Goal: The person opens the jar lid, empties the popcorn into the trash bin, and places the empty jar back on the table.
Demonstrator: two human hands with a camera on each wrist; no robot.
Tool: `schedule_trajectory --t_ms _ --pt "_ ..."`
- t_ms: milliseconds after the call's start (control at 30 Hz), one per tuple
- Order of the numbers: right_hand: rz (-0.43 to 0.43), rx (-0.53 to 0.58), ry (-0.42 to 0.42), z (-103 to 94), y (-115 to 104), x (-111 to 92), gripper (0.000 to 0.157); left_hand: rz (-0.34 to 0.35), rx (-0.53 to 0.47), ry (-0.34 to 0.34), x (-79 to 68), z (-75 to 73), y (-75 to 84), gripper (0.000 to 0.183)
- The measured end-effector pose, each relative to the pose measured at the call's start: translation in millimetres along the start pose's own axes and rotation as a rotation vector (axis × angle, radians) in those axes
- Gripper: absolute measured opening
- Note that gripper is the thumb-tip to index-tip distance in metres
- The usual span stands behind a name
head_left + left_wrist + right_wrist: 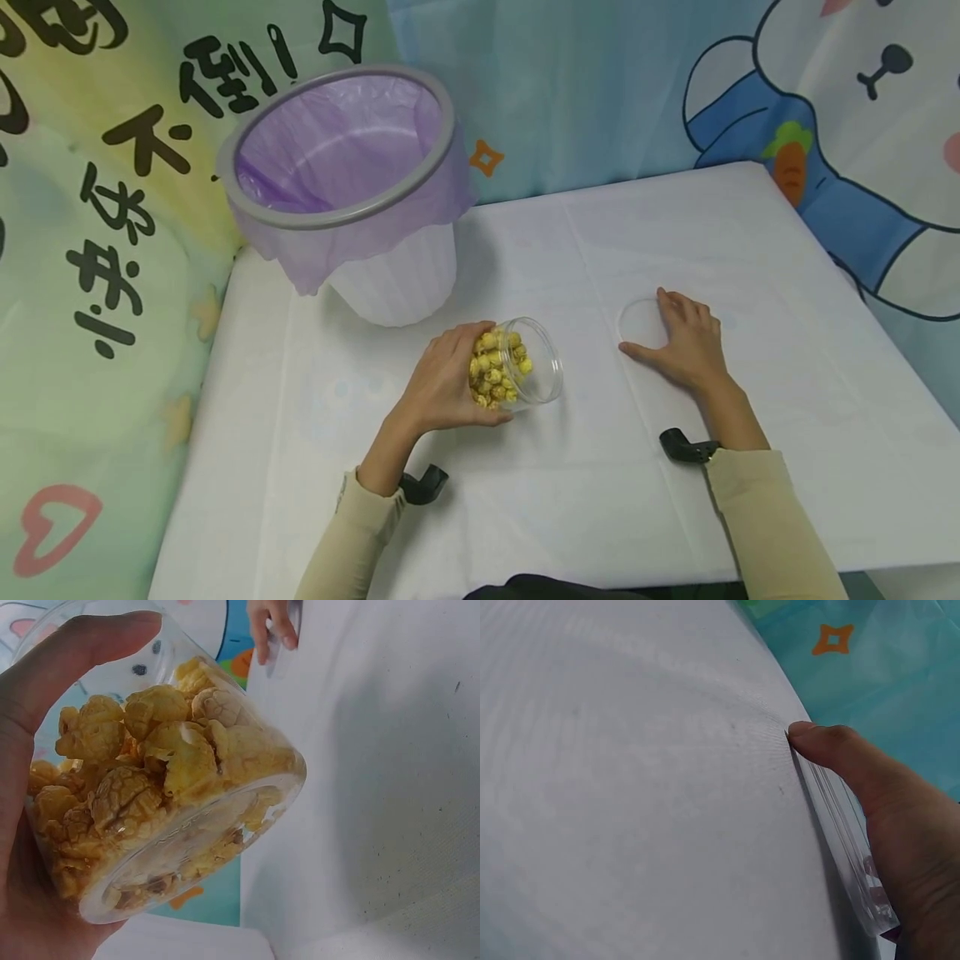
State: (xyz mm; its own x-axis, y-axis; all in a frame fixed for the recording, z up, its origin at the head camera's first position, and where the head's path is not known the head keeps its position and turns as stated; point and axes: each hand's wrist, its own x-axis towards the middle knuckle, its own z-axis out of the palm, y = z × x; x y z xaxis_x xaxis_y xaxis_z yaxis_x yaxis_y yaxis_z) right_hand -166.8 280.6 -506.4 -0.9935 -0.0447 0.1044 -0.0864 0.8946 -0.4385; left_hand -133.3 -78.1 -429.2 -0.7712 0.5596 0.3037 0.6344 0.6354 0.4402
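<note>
A clear plastic jar filled with yellow popcorn is held just above the white table, tilted with its open mouth facing right. My left hand grips it around the side; in the left wrist view the jar fills the frame with my thumb across it. A round clear lid lies flat on the table to the right. My right hand rests on the lid with fingers straight, and the thumb touches the lid's rim.
A white bin with a grey rim and a purple liner stands at the back left of the table, behind the jar. Printed cloth backdrops hang behind and to both sides. The table's front edge is close to my body.
</note>
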Motion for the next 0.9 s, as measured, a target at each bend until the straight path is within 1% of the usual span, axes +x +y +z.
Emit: schedule_trajectory --t_ms 167,400,533,600,700,900 --pt "0.004 -0.011 -0.022 0.8 0.3 1.3 0.111 0.001 0.002 -0.004 1.0 -0.2 0.0 0.107" --pt "0.067 0.053 -0.048 1.1 -0.4 0.1 0.122 0.003 0.002 -0.002 0.8 0.3 -1.5 0.106" --pt "0.079 0.098 -0.087 -3.4 -2.0 0.6 0.122 0.009 0.000 0.002 0.3 1.4 -2.2 0.105" --pt "0.068 0.126 -0.098 -8.0 -4.2 2.7 0.119 0.011 0.000 0.002 -0.1 1.7 -2.3 0.105" --pt "0.022 0.169 -0.093 -17.4 -11.7 9.8 0.110 0.006 0.000 0.001 -0.9 1.5 -2.6 0.105" --pt "-0.103 0.240 -0.079 -41.6 -42.8 38.0 0.092 -0.004 -0.003 0.009 -3.1 -1.1 -3.6 0.106"
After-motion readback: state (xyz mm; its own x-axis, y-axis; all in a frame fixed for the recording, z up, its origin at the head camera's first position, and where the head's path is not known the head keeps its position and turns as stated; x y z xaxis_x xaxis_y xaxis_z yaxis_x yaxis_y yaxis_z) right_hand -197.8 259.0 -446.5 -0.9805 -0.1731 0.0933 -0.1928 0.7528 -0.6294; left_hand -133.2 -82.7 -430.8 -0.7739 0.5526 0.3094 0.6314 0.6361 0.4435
